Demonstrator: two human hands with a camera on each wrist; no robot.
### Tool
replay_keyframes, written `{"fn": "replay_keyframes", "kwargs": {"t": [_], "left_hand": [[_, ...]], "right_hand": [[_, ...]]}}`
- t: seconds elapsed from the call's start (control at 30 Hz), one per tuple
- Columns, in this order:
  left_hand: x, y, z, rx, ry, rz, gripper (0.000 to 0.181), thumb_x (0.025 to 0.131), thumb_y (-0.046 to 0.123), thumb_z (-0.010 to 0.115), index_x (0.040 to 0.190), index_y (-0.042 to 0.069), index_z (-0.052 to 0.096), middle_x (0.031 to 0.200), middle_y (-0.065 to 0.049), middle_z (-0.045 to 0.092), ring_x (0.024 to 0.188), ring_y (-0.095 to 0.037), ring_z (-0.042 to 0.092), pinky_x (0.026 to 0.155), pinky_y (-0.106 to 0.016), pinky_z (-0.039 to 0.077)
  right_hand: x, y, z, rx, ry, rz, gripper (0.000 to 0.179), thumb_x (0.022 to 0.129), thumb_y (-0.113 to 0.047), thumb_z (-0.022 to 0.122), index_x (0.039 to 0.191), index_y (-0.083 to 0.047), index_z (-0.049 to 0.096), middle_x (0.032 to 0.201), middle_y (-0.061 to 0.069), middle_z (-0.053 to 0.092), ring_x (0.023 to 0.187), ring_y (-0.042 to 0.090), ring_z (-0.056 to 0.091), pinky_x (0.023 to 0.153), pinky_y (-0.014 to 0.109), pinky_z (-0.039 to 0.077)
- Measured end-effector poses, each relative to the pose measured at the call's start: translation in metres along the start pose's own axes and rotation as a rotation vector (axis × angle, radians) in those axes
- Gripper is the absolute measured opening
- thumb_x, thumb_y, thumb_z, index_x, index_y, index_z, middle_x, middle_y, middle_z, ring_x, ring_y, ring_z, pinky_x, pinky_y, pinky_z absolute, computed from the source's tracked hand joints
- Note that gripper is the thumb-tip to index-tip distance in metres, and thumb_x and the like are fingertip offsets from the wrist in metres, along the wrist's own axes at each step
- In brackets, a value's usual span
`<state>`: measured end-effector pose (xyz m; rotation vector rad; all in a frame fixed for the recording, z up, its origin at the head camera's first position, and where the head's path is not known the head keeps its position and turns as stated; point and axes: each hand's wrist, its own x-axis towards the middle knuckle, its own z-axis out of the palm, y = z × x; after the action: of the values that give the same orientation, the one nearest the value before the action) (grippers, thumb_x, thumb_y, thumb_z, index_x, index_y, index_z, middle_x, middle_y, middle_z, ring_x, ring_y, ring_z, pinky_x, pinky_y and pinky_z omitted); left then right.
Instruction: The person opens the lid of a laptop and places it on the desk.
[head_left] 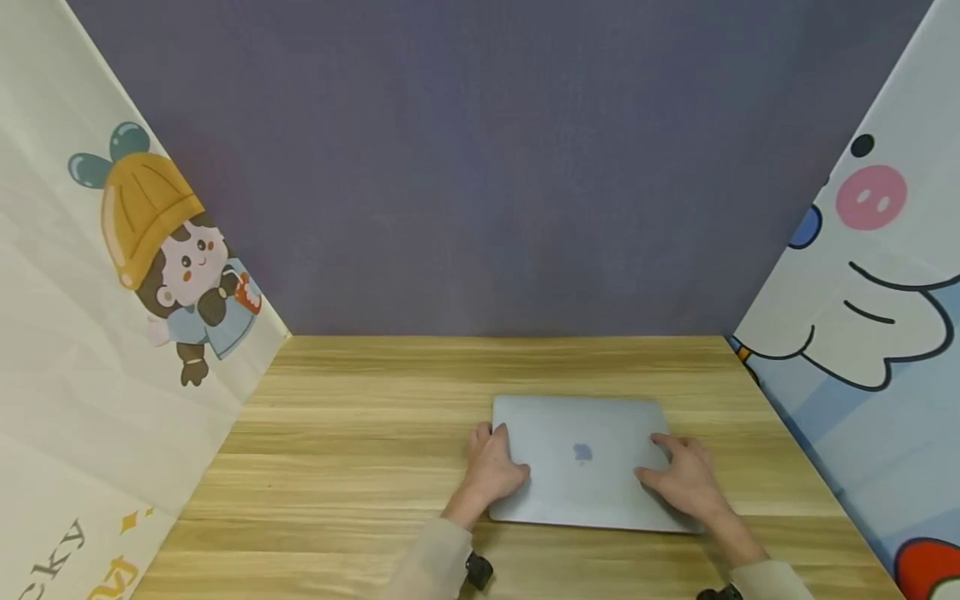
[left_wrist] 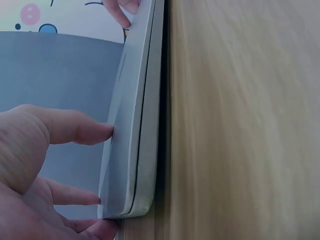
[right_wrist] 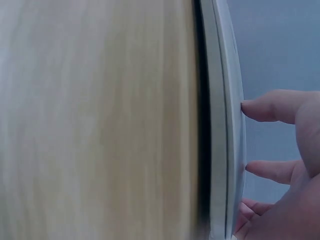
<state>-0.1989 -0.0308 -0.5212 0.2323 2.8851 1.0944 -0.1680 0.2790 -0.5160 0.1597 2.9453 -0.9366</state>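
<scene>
A closed silver-grey laptop (head_left: 581, 492) with a dark apple logo on its lid lies flat on the wooden table. My left hand (head_left: 493, 468) grips its left side, thumb and index fingertip on the lid and the other fingers at the side edge. On the opposite side my right hand (head_left: 684, 479) holds the laptop in the same way. Close up in the left wrist view, the seam between lid and base runs along the front edge of the laptop (left_wrist: 132, 120). The right wrist view shows the thumb and a finger of the right hand (right_wrist: 305, 125) touching the lid.
The wood-grain table (head_left: 337, 467) extends to the left, behind and in front of the laptop. A dark grey-purple panel (head_left: 510, 167) rises at its back. Light panels with cartoon prints (head_left: 180, 258) stand along the left and right sides.
</scene>
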Motion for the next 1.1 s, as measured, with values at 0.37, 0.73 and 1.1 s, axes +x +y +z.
{"fn": "replay_keyframes", "kwargs": {"t": [0.37, 0.73, 1.1], "left_hand": [[-0.005, -0.02, -0.017, -0.013, 0.017, 0.005, 0.076, 0.069, 0.012, 0.082, 0.133, -0.017, 0.052, 0.13, -0.032, 0.047, 0.124, -0.044, 0.039, 0.106, -0.055, 0.04], [-0.008, -0.032, -0.028, -0.027, 0.018, 0.0, 0.075, 0.073, 0.013, 0.083, 0.136, -0.015, 0.053, 0.137, -0.032, 0.046, 0.129, -0.044, 0.038, 0.107, -0.056, 0.04], [-0.012, -0.045, -0.043, 0.008, 0.015, -0.005, 0.076, 0.071, 0.015, 0.083, 0.135, -0.015, 0.053, 0.135, -0.032, 0.048, 0.126, -0.043, 0.04, 0.105, -0.055, 0.042]], "right_hand": [[0.0, -0.017, 0.02, 0.009, 0.01, -0.008, 0.078, 0.079, -0.028, 0.08, 0.138, 0.013, 0.05, 0.131, 0.042, 0.04, 0.122, 0.058, 0.034, 0.092, 0.068, 0.041], [-0.001, -0.029, 0.03, 0.012, 0.026, -0.017, 0.078, 0.078, -0.029, 0.081, 0.138, 0.011, 0.052, 0.129, 0.039, 0.043, 0.12, 0.054, 0.037, 0.09, 0.064, 0.045], [-0.003, -0.044, 0.04, 0.015, 0.038, -0.028, 0.078, 0.076, -0.03, 0.082, 0.136, 0.011, 0.053, 0.128, 0.039, 0.043, 0.12, 0.053, 0.038, 0.091, 0.063, 0.044]]}}
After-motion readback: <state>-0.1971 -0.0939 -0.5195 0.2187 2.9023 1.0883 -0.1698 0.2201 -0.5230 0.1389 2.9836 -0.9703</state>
